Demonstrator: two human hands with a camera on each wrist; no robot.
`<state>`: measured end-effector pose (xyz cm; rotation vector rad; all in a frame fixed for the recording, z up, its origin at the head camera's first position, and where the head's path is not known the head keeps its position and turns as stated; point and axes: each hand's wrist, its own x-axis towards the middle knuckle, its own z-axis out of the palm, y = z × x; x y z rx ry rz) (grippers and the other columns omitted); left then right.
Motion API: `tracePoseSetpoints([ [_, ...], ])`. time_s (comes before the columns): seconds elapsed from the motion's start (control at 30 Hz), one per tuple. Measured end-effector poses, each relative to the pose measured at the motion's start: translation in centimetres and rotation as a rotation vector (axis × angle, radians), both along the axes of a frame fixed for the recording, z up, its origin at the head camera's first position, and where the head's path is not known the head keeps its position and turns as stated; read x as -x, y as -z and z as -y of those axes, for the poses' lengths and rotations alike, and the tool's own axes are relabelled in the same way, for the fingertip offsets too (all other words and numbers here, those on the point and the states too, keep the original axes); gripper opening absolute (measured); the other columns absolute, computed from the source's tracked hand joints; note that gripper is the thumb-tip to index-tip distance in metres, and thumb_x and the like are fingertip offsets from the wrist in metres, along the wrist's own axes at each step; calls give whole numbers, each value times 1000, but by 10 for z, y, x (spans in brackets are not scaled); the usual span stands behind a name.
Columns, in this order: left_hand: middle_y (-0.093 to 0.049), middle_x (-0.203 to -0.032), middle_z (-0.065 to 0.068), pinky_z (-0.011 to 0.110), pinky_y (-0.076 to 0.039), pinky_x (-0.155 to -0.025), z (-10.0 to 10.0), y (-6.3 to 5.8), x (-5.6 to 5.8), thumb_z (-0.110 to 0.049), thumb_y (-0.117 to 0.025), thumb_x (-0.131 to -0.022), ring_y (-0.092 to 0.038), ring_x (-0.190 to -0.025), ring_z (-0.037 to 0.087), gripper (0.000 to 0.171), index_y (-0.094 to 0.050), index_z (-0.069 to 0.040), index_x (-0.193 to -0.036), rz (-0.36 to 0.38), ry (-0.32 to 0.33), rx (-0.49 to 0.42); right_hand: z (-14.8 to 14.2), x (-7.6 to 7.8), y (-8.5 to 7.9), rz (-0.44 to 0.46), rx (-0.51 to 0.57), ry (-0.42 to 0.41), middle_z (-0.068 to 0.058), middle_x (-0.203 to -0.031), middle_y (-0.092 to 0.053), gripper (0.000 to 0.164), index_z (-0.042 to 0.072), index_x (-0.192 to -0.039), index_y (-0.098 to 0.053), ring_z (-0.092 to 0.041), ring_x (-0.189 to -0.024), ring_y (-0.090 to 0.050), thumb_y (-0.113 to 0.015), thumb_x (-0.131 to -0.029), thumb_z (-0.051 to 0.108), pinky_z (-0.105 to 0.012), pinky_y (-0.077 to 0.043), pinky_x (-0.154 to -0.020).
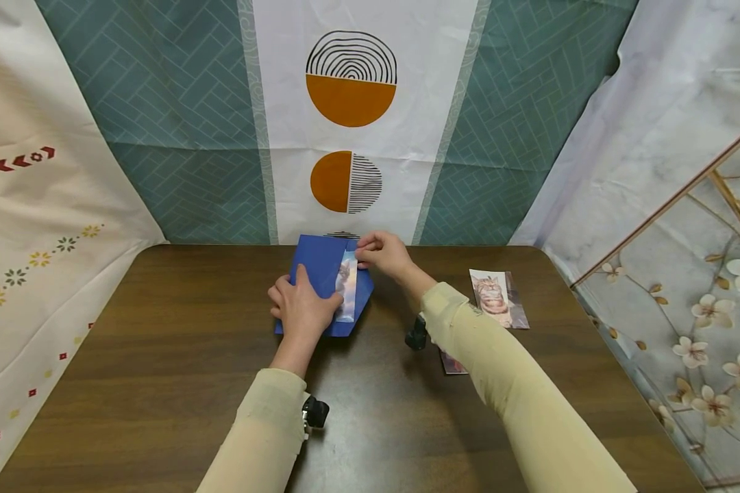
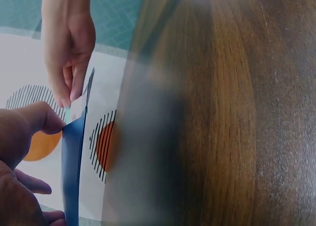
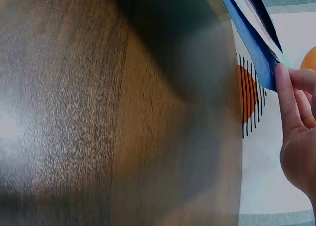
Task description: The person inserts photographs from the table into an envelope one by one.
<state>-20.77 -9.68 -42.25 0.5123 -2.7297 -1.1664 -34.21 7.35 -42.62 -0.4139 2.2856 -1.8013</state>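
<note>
A blue envelope (image 1: 314, 255) is held near the table's far edge, its pointed flap to the right. Out of its opening shows a strip of a picture card (image 1: 347, 284) with a pale sky and an animal on it. My left hand (image 1: 303, 305) grips the envelope from the left, thumb by the opening; in the left wrist view other fingers reach behind the envelope (image 2: 73, 161). With thumb and fingertips my right hand (image 1: 387, 257) pinches the card's far right edge. In the right wrist view those fingertips are right at the corner of the envelope (image 3: 254, 50).
On the right of the brown wooden table (image 1: 179, 342) lie a cat picture card (image 1: 490, 296) and a darker card (image 1: 517, 305) partly beneath it. Another card (image 1: 453, 364) is mostly hidden by my right sleeve. Patterned cloth (image 1: 191, 123) hangs behind the table.
</note>
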Motion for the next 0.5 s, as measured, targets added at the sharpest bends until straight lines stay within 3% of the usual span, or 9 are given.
tracePoseSetpoints([
  [0.23, -29, -157, 35, 72, -27, -108, -3, -3, -1, -37, -83, -89, -19, -147, 51, 100, -32, -2, -167, -4, -8, -5, 7, 0, 0, 3, 21, 29, -23, -105, -75, 23, -11, -120, -68, -15, -80, -74, -72, -99, -5, -36, -64, -83],
  [0.37, -29, -158, 35, 72, -27, -108, -5, -3, -1, -35, -83, -89, -19, -147, 51, 100, -31, -2, -167, -15, -8, -15, 12, 0, 1, 10, 39, 40, -21, -104, -75, 22, -9, -120, -69, -14, -79, -74, -72, -99, -3, -34, -64, -82],
  [0.5, -29, -158, 35, 72, -27, -108, -5, -3, 0, -35, -84, -88, -20, -146, 51, 100, -31, -3, -167, -29, -15, -23, 11, 0, -3, 2, 0, 37, -22, -109, -76, 21, -6, -120, -70, -22, -88, -77, -73, -100, 1, -34, -63, -84],
])
